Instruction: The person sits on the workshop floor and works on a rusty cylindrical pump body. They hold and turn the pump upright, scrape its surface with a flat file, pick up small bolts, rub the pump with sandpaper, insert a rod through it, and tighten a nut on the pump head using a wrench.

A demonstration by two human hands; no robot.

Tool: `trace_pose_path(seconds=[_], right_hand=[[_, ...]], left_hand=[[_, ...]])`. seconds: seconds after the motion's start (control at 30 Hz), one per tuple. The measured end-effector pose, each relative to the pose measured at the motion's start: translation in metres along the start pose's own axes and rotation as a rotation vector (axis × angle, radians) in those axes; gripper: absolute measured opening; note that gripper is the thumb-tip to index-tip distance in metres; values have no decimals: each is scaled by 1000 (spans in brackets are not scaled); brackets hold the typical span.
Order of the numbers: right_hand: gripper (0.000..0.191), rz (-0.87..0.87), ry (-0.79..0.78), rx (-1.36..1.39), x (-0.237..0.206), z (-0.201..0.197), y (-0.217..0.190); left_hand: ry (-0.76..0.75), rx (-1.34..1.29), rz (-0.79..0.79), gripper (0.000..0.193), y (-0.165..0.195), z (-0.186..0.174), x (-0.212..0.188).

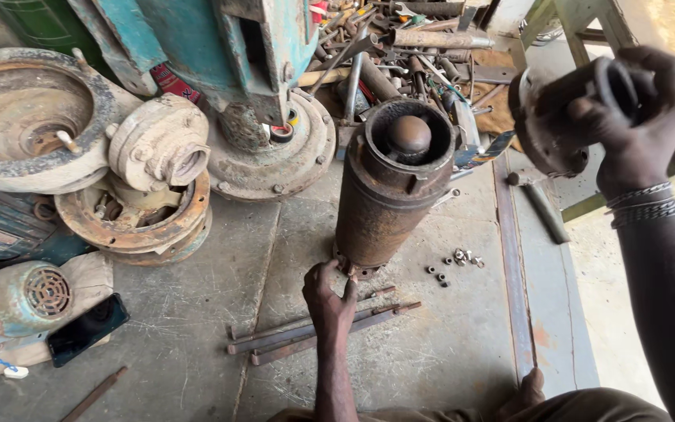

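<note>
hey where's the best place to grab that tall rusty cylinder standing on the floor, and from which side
Probably the upper body of the rusty cylinder, just under its dark rim, with a hand wrapped around it from the side. It stands upright and is round and wide, so a side wrap suits it. The left hand is already at its base, and the right hand is holding a round metal part up high.

Rusty cylindrical pump body stood upright on the concrete floor, open top showing a rounded shaft end, at centre. Rusted flanged end cap, detached, was raised at two o'clock, tilted
</note>
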State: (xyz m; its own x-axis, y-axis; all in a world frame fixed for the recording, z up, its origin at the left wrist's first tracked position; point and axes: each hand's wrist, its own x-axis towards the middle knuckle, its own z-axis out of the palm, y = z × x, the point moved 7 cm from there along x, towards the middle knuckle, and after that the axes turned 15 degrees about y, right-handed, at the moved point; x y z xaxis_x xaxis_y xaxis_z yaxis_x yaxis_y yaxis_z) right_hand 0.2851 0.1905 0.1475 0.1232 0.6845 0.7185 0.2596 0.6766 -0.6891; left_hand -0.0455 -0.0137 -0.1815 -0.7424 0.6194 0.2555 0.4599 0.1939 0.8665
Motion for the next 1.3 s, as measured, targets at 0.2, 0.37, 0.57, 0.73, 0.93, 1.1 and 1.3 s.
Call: trace_pose_path(seconds=[0.2, 0.37, 0.57, 0.73, 0.93, 1.1, 1.3], right_hand=[[71, 237, -13, -729, -103, -52, 158], [75, 611, 24, -752, -184, -70, 257], [75, 460, 33, -650, -195, -39, 297], [78, 362, -83, -596, -197, -14, 300], [82, -183, -408, -905, -216, 12, 232], [49, -241, -958, -472, -334, 71, 149], [59, -27, -1072, -765, -397, 91, 99]], left_hand=[[-212, 328, -24, 89, -39, 22, -12], [-342, 551, -31, 80, -56, 37, -19], [-398, 691, -21, 64, -55, 53, -18], [-393, 643, -2, 47, -55, 49, -16], [-523, 650, -81, 27, -60, 54, -29], [-421, 624, -11, 41, -62, 65, -38], [-331, 547, 112, 26, -70, 61, -44]])
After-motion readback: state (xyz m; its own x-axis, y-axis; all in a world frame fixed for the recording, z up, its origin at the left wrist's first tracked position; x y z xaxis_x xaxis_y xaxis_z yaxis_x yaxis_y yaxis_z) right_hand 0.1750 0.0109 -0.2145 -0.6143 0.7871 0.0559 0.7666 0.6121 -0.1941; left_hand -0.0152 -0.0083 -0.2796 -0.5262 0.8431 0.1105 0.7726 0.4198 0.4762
